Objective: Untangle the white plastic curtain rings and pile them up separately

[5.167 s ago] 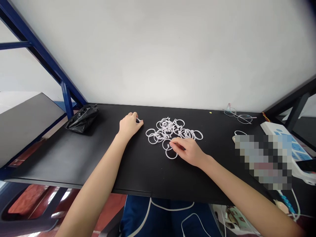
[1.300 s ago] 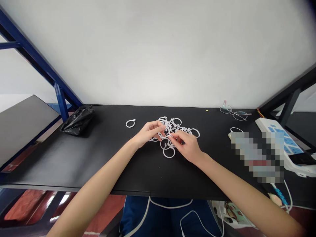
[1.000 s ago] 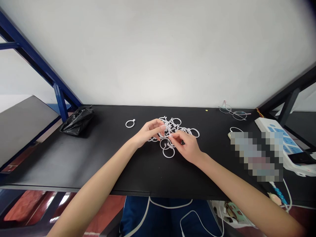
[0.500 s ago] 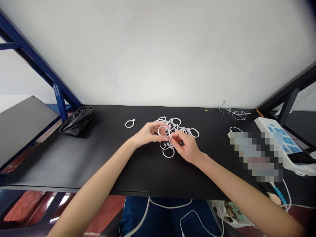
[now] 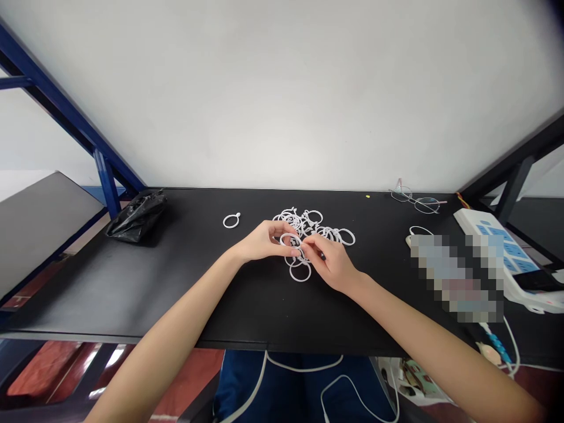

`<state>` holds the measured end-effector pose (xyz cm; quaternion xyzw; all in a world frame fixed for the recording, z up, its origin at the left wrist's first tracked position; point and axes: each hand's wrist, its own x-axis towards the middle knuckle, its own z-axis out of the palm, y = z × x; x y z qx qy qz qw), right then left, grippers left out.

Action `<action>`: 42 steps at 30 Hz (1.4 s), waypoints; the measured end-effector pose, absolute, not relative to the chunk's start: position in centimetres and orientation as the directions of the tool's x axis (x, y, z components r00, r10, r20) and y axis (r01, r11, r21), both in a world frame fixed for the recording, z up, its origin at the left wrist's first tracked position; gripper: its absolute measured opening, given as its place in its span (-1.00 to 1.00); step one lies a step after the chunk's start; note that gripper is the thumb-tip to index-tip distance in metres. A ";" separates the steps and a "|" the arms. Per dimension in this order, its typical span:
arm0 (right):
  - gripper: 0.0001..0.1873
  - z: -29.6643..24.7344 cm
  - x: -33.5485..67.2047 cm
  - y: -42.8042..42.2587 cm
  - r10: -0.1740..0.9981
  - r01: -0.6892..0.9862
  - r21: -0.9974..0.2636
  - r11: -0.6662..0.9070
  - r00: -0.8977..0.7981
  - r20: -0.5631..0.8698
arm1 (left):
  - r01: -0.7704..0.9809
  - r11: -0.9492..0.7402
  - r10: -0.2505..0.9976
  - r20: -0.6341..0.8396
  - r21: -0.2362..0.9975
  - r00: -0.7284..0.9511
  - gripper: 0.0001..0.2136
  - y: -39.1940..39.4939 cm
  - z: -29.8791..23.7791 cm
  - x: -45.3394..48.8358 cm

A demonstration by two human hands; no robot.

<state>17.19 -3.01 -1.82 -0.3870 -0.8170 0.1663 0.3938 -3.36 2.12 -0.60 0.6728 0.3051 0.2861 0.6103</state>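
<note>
toward the middle of the black bench [image 5: 247,305], our right hand [image 5: 332,261] pinches a white clasp ring [image 5: 288,234] at its right end, thumb against fingertips, over the near part of a tangled heap of similar rings [image 5: 328,234]. our left hand [image 5: 267,239] curls about that same ring from the left; whether it grips too, we cannot tell. a lone ring [image 5: 237,217] lies to the left, well apart from the heap. at right, mosaic squares [image 5: 458,279] hide any writing beside the white power strip [image 5: 513,252] with blue sockets. the front edge runs between the heap and our lap; the back edge meets the wall [image 5: 282,94], with wire-framed eyeglasses [image 5: 416,201] near it. a black plastic bag [image 5: 137,216] sits by the far left corner, bench top stretching between it and the lone ring.
</note>
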 end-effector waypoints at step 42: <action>-0.73 -1.7 17.5 -3.0 0.732 0.394 -0.627 0.672 -0.480 0.483 | 0.063 -0.290 0.808 0.209 0.955 0.551 -0.68 -0.3 0.0 -1.3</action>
